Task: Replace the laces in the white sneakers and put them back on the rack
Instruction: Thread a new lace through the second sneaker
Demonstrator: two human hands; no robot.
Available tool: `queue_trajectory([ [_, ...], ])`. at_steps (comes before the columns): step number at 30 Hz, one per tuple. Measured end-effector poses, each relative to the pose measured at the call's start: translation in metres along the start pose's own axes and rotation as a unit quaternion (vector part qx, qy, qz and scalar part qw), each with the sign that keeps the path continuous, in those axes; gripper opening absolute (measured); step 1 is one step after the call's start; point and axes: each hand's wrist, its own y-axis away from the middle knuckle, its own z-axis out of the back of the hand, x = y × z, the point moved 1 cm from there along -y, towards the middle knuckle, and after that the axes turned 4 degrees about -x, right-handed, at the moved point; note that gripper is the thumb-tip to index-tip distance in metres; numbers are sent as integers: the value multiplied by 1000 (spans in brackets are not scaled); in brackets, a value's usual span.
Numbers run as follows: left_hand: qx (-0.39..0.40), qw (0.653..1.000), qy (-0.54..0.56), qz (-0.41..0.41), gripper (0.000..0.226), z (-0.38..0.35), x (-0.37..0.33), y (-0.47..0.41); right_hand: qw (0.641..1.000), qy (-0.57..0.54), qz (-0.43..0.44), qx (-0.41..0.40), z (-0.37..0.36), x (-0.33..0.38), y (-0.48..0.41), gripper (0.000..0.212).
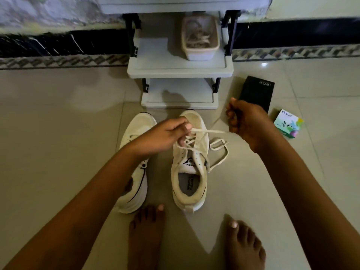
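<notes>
While the lace [206,131] is pulled taut, we're mid-lacing, not racking. Both shoes sit on the floor just in front of the rack [179,69], toes toward it. The laced sneaker [191,172] is in front of the rack's middle. The second sneaker [136,152] is in front of its left half, partly under our forearm. Neither is back on the rack yet.

Left hand [165,133]: thumb and fingers pinched together on the lace at the crossings nearest the toe.
Right hand [245,121]: fingers curled into a fist round the lace end, held in front of the rack's right corner.

The lace runs straight between the two hands. Its other end lies in a loose loop on the floor in front of the rack's right side, beside the shoe. The eyelets nearer the tongue look empty.

We can't tell whether this lace is going in or coming out. A tub [199,55] of more laces sits on the rack's middle shelf. The second sneaker's lacing is mostly hidden.

Judgement: well under halfway. The next move calls for pinning the crossing with the left hand, pulling evenly, then working the next eyelet pair without twisting the flat lace. Mind the loose loop so it doesn't snag or pull through.

On the floor right of the rack: a black box [257,92] and a small green box [289,122], neither involved.
</notes>
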Motion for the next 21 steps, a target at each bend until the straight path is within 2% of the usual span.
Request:
queue_trajectory([
  [3, -9, 999, -41, 16, 24, 21, 8, 2, 989, 131, 42, -49, 1, -6, -3, 22],
  [6, -55, 994, -91, 19, 22, 34, 19, 3, 960, 256, 91, -69, 8, -14, -9, 22],
  [11, -114, 977, -178, 35, 17, 38, 25, 7, 859, 496, 93, -86, 21, -31, -23, 31],
  [14, -120, 977, -175, 32, 22, 31, 24, 6, 803, 586, 91, -64, 16, -39, -20, 34],
  [16, -107, 980, -163, 26, 25, 23, 21, 4, 770, 620, 145, -48, 8, -44, -14, 38],
  [17, -98, 982, -160, 20, 25, 19, 20, 3, 775, 602, 188, -32, 2, -45, -10, 39],
  [19, -95, 984, -153, 3, 21, 11, 16, 1, 836, 490, 244, 33, -11, -45, -2, 37],
  [21, -110, 985, -135, -11, 15, 4, 12, 1, 896, 368, 222, 112, -24, -47, 3, 31],
])
